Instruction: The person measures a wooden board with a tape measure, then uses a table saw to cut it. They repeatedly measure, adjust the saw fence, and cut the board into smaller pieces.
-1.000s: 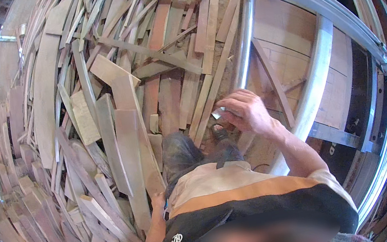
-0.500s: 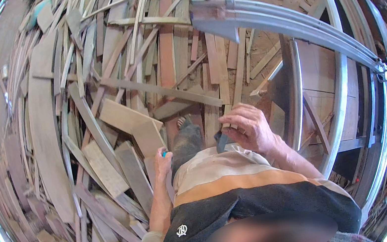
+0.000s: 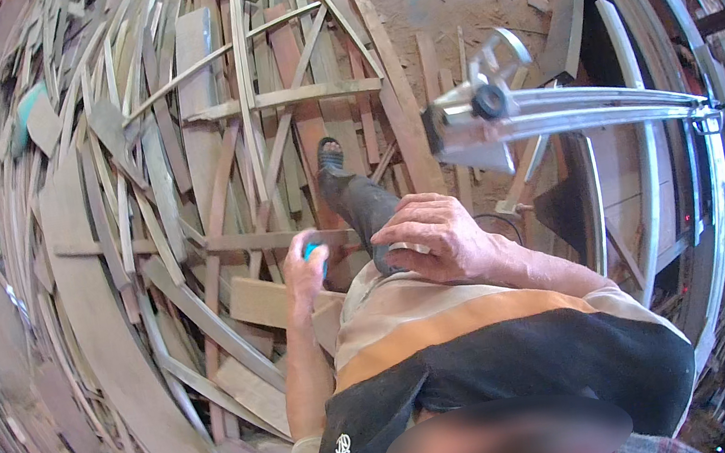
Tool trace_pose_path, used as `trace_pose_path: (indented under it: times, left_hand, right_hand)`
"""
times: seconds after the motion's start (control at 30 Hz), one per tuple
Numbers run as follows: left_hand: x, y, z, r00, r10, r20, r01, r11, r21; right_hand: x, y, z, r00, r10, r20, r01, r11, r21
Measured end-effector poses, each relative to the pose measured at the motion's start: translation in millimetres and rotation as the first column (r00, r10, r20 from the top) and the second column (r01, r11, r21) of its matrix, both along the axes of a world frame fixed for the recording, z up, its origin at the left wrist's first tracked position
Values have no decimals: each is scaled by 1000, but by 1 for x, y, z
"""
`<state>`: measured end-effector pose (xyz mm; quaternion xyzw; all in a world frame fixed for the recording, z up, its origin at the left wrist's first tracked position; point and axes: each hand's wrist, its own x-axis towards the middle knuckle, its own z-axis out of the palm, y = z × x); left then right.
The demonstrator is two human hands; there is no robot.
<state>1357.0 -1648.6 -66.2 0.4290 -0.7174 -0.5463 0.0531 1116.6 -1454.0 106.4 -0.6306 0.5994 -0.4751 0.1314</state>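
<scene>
Footing looks like the main risk: the person stands on a loose heap of wood offcuts (image 3: 197, 251), one sandalled foot (image 3: 329, 158) planted on slanting boards, and a shifting strip could tip them toward the metal rail frame (image 3: 570, 106) that juts in at the right, whose blunt end sits close to the raised hand. A second risk, as I judge it, is the small turquoise object (image 3: 315, 250) slipping out, since only its edge shows and the hold on it seems to rest on fingertips.

That turquoise object sits inside the grip of the left hand (image 3: 305, 271), fingers curled round it, held low beside the left thigh above a pale plank (image 3: 266, 302). The right hand (image 3: 439, 238) is bent at the wrist in front of the waist, fingers loosely curled over the dark trouser leg (image 3: 370, 211); whether it holds anything I cannot tell.
</scene>
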Motion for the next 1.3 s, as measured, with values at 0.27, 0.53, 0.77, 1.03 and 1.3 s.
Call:
trace_pose_path:
  times: [0.27, 0.53, 0.77, 1.03, 1.3]
  left_hand:
    - [-235, -241, 30, 920, -371, 128, 389, 906, -168]
    - [-387, -404, 80, 931, -350, 108, 353, 936, -9]
    - [-654, -448, 125, 551, -834, -22, 833, 552, -37]
    - [-971, -480, 163, -63, -989, -135, 971, -29, -237]
    - [-1257, -489, 131, -273, -960, 70, 934, -281, -222]
  right_hand:
    - [-148, -164, -1, 861, -362, 357, 293, 927, 235]
    - [-275, -247, 36, 573, -689, 444, 620, 719, 315]
    - [-434, -344, -3, 471, -825, 313, 794, 551, 256]
    - [-666, -468, -31, 172, -882, 439, 789, 390, 474]
    - [-929, -482, -86, -6, -797, 604, 767, 384, 515]
